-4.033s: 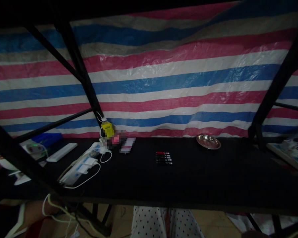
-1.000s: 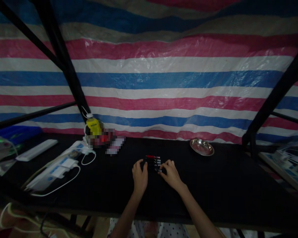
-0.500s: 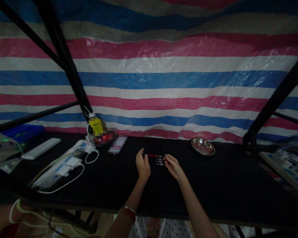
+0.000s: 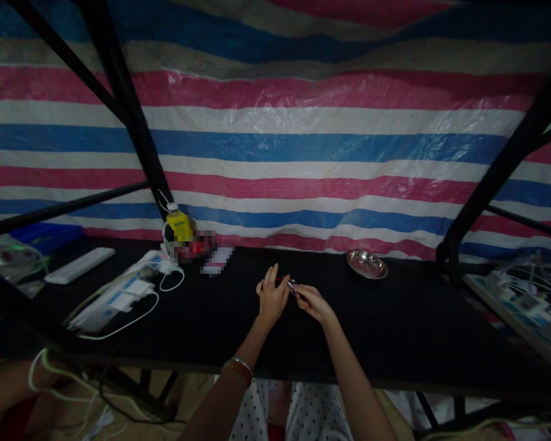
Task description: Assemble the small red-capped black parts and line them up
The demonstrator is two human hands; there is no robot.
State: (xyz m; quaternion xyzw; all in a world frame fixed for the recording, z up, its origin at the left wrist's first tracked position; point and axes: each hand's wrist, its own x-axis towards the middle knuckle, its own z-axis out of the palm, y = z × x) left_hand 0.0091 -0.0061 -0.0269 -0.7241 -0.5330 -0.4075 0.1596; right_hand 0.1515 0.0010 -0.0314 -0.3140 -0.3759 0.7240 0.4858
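Note:
My left hand (image 4: 273, 299) is over the slim pens on the black table, its fingers stretched out and spread, the thumb near their silvery ends. A red pen (image 4: 279, 279) shows partly between its fingers; the dark ones are mostly hidden under the hand. My right hand (image 4: 316, 304) is closed in a pinch on the end of a slim dark pen (image 4: 292, 286) with a silvery part, right beside the left thumb. Whether the left thumb touches that pen I cannot tell.
A round metal dish (image 4: 367, 264) stands at the back right. On the left lie a power strip (image 4: 119, 300) with white cables, a white bar (image 4: 80, 265) and a yellow-labelled bottle (image 4: 179, 225). Black frame posts rise at both sides. Another person's arm (image 4: 9, 389) shows at lower left.
My left hand has moved right, over the pens that lay in a row between the hands. The right hand has come closer to it, and the upright dark pen is now tilted low.

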